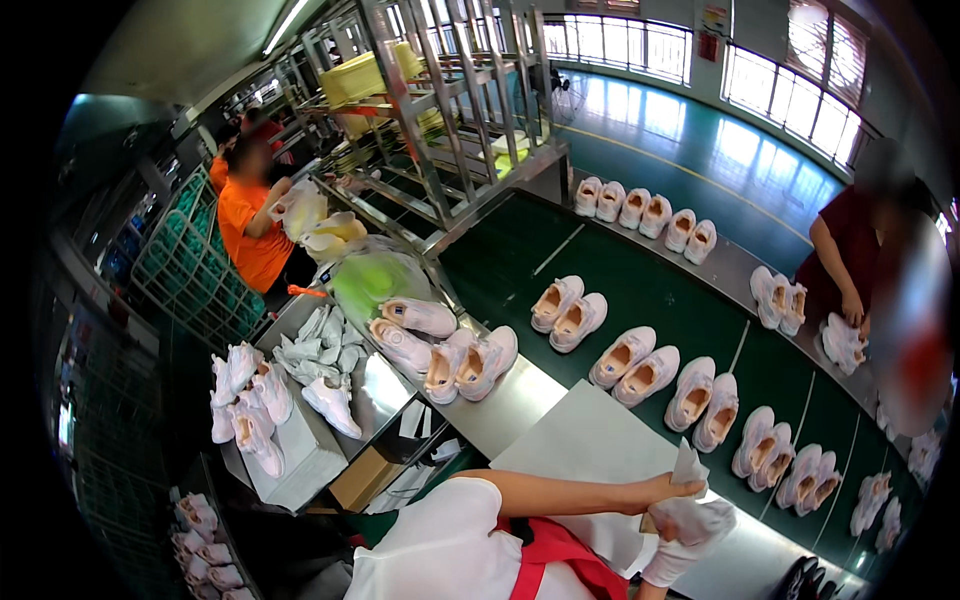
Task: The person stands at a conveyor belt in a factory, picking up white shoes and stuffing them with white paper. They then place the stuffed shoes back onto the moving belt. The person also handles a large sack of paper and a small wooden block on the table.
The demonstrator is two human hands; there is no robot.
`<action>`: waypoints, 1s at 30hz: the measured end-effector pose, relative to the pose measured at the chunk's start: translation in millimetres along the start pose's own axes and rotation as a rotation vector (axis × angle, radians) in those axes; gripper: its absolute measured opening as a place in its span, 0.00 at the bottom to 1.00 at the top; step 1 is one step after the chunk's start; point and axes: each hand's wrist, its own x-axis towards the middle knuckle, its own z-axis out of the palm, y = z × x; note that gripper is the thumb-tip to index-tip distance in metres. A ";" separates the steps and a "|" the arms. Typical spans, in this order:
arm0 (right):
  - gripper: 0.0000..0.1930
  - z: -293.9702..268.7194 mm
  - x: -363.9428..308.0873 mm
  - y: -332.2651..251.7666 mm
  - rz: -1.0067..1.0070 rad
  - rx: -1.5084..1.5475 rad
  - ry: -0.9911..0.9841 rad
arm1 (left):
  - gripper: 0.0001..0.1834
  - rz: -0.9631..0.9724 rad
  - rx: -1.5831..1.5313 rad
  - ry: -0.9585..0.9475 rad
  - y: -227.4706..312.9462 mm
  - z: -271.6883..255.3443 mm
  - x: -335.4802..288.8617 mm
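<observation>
White shirt point(430, 545) and red apron point(565, 560) lie nearest; beyond, the left hand point(672, 490) curls closed around a thin white sheet point(688, 462). The white shoe point(708, 525) sits at the right hand point(668, 540), whose grip I cannot tell, above the grey bench point(560, 440).

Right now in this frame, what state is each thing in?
Left hand: closed on white paper
Right hand: mostly covered in white, grip unclear
Belt shoes: upright, in pairs
Far ledge shoes: upright, in a row
Green belt: bearing shoes; motion can't be told
White box: bearing piled shoes
Ceiling light: lit
</observation>
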 end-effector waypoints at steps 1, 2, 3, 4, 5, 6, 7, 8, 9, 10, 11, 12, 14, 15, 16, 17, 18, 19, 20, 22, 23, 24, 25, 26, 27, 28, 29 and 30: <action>0.28 -4.1 2.3 3.9 0.025 0.026 0.023 | 0.26 0.061 0.112 -0.089 -0.4 -1.8 1.4; 0.29 -5.2 4.9 7.0 0.043 0.054 0.052 | 0.27 0.120 0.226 -0.177 -4.1 -3.9 3.5; 0.30 -5.8 8.1 9.0 0.054 0.063 0.068 | 0.28 0.177 0.342 -0.264 -8.4 -6.6 5.9; 0.31 -6.8 10.0 11.2 0.061 0.070 0.079 | 0.29 0.132 0.303 -0.280 -15.1 -12.1 12.6; 0.33 -8.3 10.5 13.0 0.066 0.076 0.082 | 0.29 0.086 0.265 -0.290 -20.0 -18.1 19.8; 0.34 -9.6 11.9 15.0 0.072 0.079 0.079 | 0.29 0.041 0.226 -0.300 -24.7 -24.9 24.8; 0.35 -13.1 13.5 16.7 0.077 0.073 0.083 | 0.34 -0.014 0.302 -0.404 -4.2 -21.2 14.9; 0.36 -16.7 15.7 17.9 0.081 0.071 0.074 | 0.35 -0.022 0.327 -0.368 -4.7 -29.8 15.9; 0.38 -19.2 17.8 19.3 0.083 0.065 0.056 | 0.37 -0.029 0.353 -0.330 -7.2 -45.2 18.8; 0.39 -24.3 19.3 22.3 0.081 0.039 0.062 | 0.39 -0.040 0.389 -0.326 -5.3 -55.2 28.5; 0.40 -29.4 19.6 24.5 0.083 0.012 0.074 | 0.45 -0.053 0.324 -0.249 15.3 -39.0 23.8; 0.41 -27.6 20.6 24.4 0.072 -0.009 0.051 | 0.45 -0.078 0.476 -0.224 34.6 -21.0 7.8; 0.42 -14.8 21.6 15.7 0.021 -0.049 0.006 | 0.38 -0.030 0.798 -0.083 62.3 12.4 -23.1; 0.41 -9.5 23.0 9.7 -0.009 -0.079 0.022 | 0.31 0.028 0.970 0.001 68.2 24.3 -27.1; 0.40 -1.6 24.9 -2.1 -0.045 -0.102 0.031 | 0.30 0.175 0.990 0.108 54.8 19.0 -20.2; 0.39 4.4 27.3 -17.9 0.045 -0.114 0.063 | 0.30 0.326 1.009 0.229 34.1 6.8 -8.8; 0.38 7.0 29.0 -17.7 0.048 -0.133 0.059 | 0.29 0.485 1.027 0.326 28.8 -0.4 0.9; 0.38 6.2 31.7 -11.8 0.041 -0.165 0.057 | 0.28 0.432 0.813 0.309 44.2 9.6 -4.5; 0.38 9.9 32.3 -9.2 0.024 -0.161 0.017 | 0.29 0.383 0.832 0.302 45.3 6.4 -2.3; 0.37 16.6 32.9 -5.0 0.015 -0.155 -0.059 | 0.30 0.277 0.858 0.276 42.7 3.0 2.8; 0.37 20.7 35.4 -3.3 0.014 -0.156 -0.088 | 0.27 0.147 0.849 0.219 54.7 5.5 -1.4; 0.36 24.9 40.4 -2.0 0.014 -0.155 -0.115 | 0.26 0.272 0.953 0.287 57.5 4.7 -2.2; 0.36 28.3 42.1 0.6 0.017 -0.147 -0.139 | 0.26 0.392 1.054 0.349 52.3 3.2 -1.8; 0.36 29.7 44.6 3.0 0.020 -0.140 -0.156 | 0.25 0.515 1.152 0.406 46.0 2.0 0.5; 0.35 32.2 44.9 5.6 0.015 -0.119 -0.188 | 0.27 0.631 1.021 0.485 34.9 -5.5 8.6; 0.35 34.2 47.5 9.1 0.004 -0.101 -0.212 | 0.28 0.642 0.846 0.502 24.5 -8.0 22.9; 0.35 30.9 49.7 16.6 -0.024 -0.078 -0.218 | 0.28 0.647 0.670 0.498 13.5 -6.0 44.3; 0.34 26.1 49.3 28.9 -0.056 -0.067 -0.222 | 0.29 0.625 0.481 0.480 3.2 -1.2 56.4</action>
